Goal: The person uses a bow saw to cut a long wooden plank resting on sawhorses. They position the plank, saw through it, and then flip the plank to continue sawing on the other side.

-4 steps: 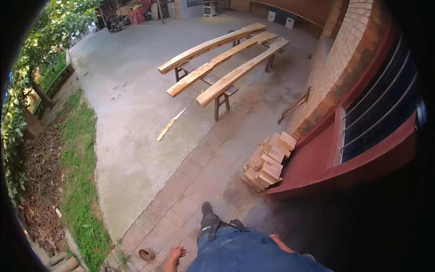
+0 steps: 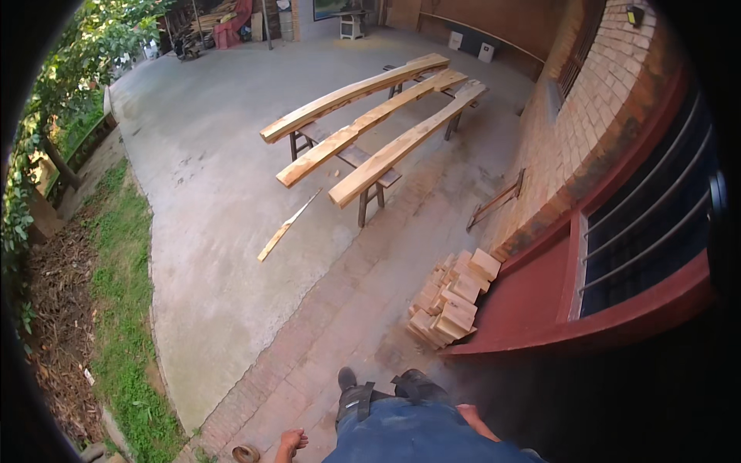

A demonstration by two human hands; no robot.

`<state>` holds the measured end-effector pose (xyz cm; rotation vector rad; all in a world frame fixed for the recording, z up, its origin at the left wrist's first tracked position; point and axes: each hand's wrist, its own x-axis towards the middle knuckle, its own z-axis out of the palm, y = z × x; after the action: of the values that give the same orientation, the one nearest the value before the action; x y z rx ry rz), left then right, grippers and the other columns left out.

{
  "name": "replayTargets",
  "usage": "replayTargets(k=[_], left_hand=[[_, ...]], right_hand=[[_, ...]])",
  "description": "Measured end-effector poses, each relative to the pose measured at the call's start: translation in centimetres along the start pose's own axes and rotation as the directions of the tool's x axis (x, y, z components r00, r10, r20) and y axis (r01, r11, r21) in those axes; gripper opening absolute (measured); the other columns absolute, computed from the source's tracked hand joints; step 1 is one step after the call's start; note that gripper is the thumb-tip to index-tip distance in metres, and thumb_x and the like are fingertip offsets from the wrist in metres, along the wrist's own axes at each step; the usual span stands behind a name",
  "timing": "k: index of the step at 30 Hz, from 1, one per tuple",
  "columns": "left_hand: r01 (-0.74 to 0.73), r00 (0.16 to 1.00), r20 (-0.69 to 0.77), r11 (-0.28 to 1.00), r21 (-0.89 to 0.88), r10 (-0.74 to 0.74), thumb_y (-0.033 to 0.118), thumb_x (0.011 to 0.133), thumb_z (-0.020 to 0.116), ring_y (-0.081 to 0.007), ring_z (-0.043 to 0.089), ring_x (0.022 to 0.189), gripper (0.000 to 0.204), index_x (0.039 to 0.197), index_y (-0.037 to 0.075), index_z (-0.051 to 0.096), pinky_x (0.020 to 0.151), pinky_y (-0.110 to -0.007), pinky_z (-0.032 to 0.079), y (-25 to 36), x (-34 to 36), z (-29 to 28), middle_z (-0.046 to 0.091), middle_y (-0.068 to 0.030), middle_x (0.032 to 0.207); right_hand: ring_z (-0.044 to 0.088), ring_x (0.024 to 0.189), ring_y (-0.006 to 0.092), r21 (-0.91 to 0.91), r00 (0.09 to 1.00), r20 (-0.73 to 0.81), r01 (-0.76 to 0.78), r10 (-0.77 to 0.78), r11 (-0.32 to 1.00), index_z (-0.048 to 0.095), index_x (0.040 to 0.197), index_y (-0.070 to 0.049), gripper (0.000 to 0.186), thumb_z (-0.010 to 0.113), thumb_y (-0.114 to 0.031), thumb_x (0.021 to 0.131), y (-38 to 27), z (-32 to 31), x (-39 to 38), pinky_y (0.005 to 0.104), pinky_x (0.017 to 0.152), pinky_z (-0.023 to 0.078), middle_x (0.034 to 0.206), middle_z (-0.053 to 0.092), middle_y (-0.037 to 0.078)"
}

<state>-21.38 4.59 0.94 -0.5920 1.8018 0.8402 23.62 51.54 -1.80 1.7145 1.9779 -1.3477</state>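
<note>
My left hand (image 2: 293, 440) hangs beside my blue clothing at the bottom, fingers curled with nothing visible in them. My right hand (image 2: 468, 410) is at my other side, its fingers mostly hidden. A brown ring-shaped object (image 2: 245, 454) lies on the paving near my left hand. Ahead, three long timber beams (image 2: 374, 162) rest across dark wooden trestles (image 2: 369, 207). A narrow wooden strip (image 2: 274, 242) lies on the concrete in front of them. A pile of short wooden blocks (image 2: 451, 309) is stacked against the wall on my right.
A brick wall (image 2: 587, 131) with a barred window (image 2: 648, 224) runs along the right. A wooden frame (image 2: 486, 204) leans there. Grass (image 2: 123, 301), leaf litter and trees edge the concrete (image 2: 193, 231) on the left. Stacked wood and red cloth (image 2: 228, 32) stand at the back.
The whole scene sits slightly lower in the view. My feet have shifted, with a second dark-clad leg showing more, and my left hand has moved a little down and left in the picture.
</note>
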Motion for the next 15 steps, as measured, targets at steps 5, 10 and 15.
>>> replayTargets(k=[5,10,15], left_hand=[[-0.130,0.990,-0.061,0.991,0.005,0.130,0.029,0.109,0.066,-0.0293,0.080,0.087,0.033,0.125,-0.001,0.069,0.071,-0.040,0.067,11.9,4.2,1.1,0.080,-0.0192,0.108],[-0.357,0.924,-0.173,0.931,-0.080,0.340,0.035,0.109,0.067,-0.0264,0.079,0.091,0.038,0.122,0.000,0.072,0.079,-0.037,0.065,26.8,3.3,0.8,0.080,-0.0155,0.109],[-0.279,0.959,-0.075,0.959,-0.051,0.275,0.036,0.108,0.065,-0.0253,0.078,0.088,0.040,0.117,-0.003,0.074,0.071,-0.037,0.065,35.4,1.5,6.2,0.080,-0.0178,0.105]], right_hand=[[0.078,0.113,0.0313,-0.003,0.988,-0.083,-0.131,0.130,0.991,0.084,0.112,-0.005,0.037,0.067,-0.035,0.097,-6.2,-3.4,6.3,0.0419,0.100,0.057,0.117,0.082,0.018],[0.077,0.113,0.0363,-0.011,0.941,0.085,-0.327,0.326,0.945,0.084,0.112,-0.004,0.040,0.065,-0.038,0.100,-10.4,-1.2,18.8,0.0466,0.097,0.056,0.115,0.082,0.020],[0.078,0.109,0.0287,-0.093,0.993,-0.012,-0.115,0.114,0.989,0.081,0.113,0.002,0.043,0.068,-0.038,0.102,-20.2,-3.9,32.5,0.0428,0.091,0.060,0.113,0.081,0.020]])
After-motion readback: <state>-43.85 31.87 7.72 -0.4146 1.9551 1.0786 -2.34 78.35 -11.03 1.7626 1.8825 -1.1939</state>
